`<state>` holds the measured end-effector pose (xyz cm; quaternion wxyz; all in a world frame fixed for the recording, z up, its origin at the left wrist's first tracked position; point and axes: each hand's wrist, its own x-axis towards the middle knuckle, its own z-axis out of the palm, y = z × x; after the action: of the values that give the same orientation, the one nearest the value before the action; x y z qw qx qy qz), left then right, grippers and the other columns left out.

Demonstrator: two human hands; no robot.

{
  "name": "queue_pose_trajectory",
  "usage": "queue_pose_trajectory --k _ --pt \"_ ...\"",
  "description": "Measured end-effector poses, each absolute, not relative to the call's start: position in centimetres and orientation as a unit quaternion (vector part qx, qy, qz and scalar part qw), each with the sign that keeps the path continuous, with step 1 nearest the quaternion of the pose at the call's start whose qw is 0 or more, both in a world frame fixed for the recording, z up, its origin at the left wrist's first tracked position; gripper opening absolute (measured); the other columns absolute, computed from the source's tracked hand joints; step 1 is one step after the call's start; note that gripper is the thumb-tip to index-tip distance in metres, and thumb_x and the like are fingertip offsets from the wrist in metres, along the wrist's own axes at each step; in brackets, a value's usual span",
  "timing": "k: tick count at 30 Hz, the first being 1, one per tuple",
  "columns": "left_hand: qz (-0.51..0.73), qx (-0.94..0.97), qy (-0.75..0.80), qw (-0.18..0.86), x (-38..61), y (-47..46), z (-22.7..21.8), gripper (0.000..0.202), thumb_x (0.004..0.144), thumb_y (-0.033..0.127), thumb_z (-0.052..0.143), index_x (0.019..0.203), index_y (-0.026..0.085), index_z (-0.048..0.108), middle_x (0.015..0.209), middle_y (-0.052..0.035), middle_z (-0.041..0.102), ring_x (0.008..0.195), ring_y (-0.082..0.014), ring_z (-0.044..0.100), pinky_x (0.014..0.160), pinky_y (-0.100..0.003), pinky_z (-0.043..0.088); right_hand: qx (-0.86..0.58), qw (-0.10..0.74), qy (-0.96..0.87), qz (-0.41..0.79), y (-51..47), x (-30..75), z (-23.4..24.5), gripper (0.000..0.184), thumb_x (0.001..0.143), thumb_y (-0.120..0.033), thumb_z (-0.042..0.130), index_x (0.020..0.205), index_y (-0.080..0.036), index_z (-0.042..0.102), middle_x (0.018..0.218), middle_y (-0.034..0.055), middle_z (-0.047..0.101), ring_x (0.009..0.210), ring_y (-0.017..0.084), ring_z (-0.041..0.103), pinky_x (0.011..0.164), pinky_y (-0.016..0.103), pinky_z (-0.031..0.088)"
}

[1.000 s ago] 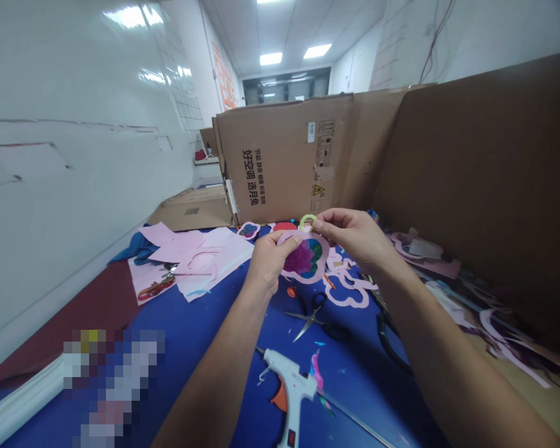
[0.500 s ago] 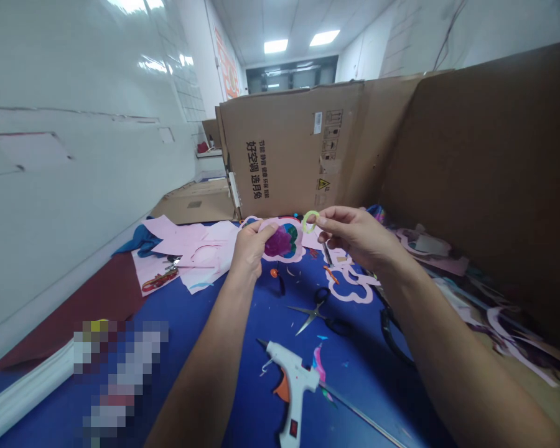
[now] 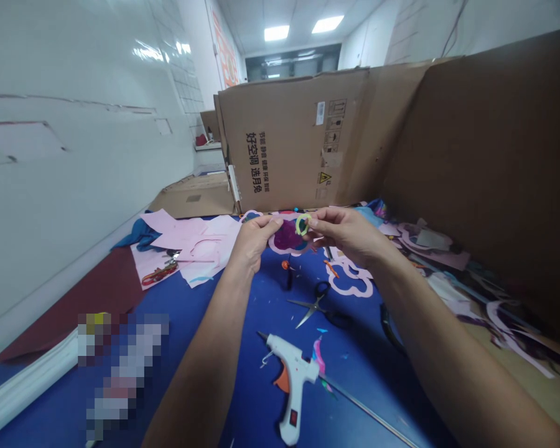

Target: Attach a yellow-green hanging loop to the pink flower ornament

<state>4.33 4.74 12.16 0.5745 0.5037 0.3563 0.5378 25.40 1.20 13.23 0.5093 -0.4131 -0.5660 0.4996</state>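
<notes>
My left hand is closed on the left edge of a pink-rimmed cutout with a purple and dark blue-green middle. Pinched in the fingers of my right hand is a small yellow-green ring, which overlaps the cutout's right part in view; whether the two touch I cannot tell. Below the hands, black-handled scissors lie with their blades apart on the blue table. Nearer to me lies a white glue gun with an orange trigger.
Pink paper sheets and red-handled scissors lie at the left. A pink cloud-shaped outline is near my right wrist. Cardboard walls stand behind and at the right, with paper scraps along them. A thin metal rod lies in front.
My right hand has brought the ring leftward over the cutout. The cutout has turned or tilted in my left hand, so less of its blue-green part shows. The view has shifted slightly.
</notes>
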Motion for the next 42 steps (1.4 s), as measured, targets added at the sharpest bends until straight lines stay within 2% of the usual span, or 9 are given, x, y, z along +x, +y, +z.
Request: queue_pose_trajectory --k 6,15,19,24,28,31,37,42 --pt "0.565 0.485 0.359 0.563 4.5 4.6 12.3 0.014 0.078 0.032 0.088 0.077 0.018 0.084 0.080 -0.0076 0.081 0.072 -0.0179 0.071 0.076 -0.033 0.058 -0.411 0.500 -0.570 0.506 1.1 25.3 13.3 0.043 0.073 -0.058 0.096 0.088 -0.022 0.079 0.089 0.0069 0.081 0.079 0.020 0.074 0.071 0.032 0.060" --pt "0.544 0.482 0.348 0.592 4.1 4.4 12.8 0.017 0.076 0.032 0.090 0.080 0.017 0.083 0.077 -0.0048 0.079 0.068 -0.0139 0.069 0.069 -0.027 0.057 -0.418 0.491 -0.572 0.507 1.5 25.5 13.0 0.046 0.070 -0.060 0.097 0.089 -0.021 0.080 0.092 0.0080 0.082 0.086 0.022 0.076 0.076 0.033 0.061" --pt "0.542 0.481 0.367 0.583 3.7 4.8 12.6 0.015 0.079 0.031 0.088 0.083 0.018 0.083 0.082 -0.0051 0.080 0.069 -0.0128 0.069 0.067 -0.025 0.055 -0.414 0.495 -0.567 0.512 1.7 25.6 13.0 0.046 0.069 -0.061 0.098 0.087 -0.022 0.080 0.091 0.0071 0.082 0.084 0.020 0.075 0.076 0.032 0.061" --pt "0.544 0.478 0.369 0.583 3.6 5.1 12.4 0.015 0.082 0.030 0.085 0.083 0.016 0.082 0.076 -0.0043 0.077 0.062 -0.0113 0.065 0.063 -0.024 0.053 -0.406 0.506 -0.561 0.514 1.7 25.5 13.0 0.047 0.066 -0.062 0.099 0.084 -0.023 0.080 0.089 0.0071 0.081 0.086 0.021 0.075 0.077 0.033 0.061" --pt "0.568 0.442 0.378 0.582 3.5 5.1 12.6 0.020 0.077 0.030 0.089 0.086 0.016 0.080 0.075 -0.0027 0.076 0.060 -0.0113 0.065 0.060 -0.024 0.052 -0.428 0.530 -0.537 0.498 1.7 26.2 13.4 0.048 0.063 -0.060 0.101 0.085 -0.023 0.080 0.090 0.0070 0.080 0.088 0.023 0.077 0.070 0.031 0.060" --pt "0.593 0.416 0.388 0.570 3.4 5.1 12.9 0.022 0.075 0.030 0.090 0.086 0.016 0.078 0.072 -0.0009 0.074 0.057 -0.0112 0.063 0.057 -0.024 0.052 -0.439 0.542 -0.531 0.481 1.5 26.9 13.8 0.048 0.063 -0.058 0.102 0.085 -0.023 0.079 0.088 0.0051 0.079 0.082 0.020 0.077 0.061 0.025 0.055" --pt "0.608 0.397 0.383 0.571 3.7 5.1 12.9 0.019 0.080 0.029 0.087 0.089 0.016 0.076 0.069 0.0012 0.071 0.051 -0.0096 0.059 0.055 -0.023 0.051 -0.419 0.465 -0.611 0.485 0.7 26.2 14.1 0.043 0.073 -0.060 0.095 0.086 -0.023 0.079 0.078 0.0050 0.078 0.071 0.018 0.072 0.056 0.027 0.051" --pt "0.585 0.386 0.360 0.616 3.8 5.1 12.8 0.010 0.087 0.024 0.081 0.090 0.016 0.076 0.072 -0.0013 0.074 0.056 -0.0119 0.064 0.060 -0.025 0.054 -0.415 0.459 -0.651 0.440 0.5 25.2 14.1 0.046 0.073 -0.065 0.092 0.087 -0.022 0.081 0.075 0.0040 0.075 0.061 0.015 0.063 0.050 0.026 0.042"
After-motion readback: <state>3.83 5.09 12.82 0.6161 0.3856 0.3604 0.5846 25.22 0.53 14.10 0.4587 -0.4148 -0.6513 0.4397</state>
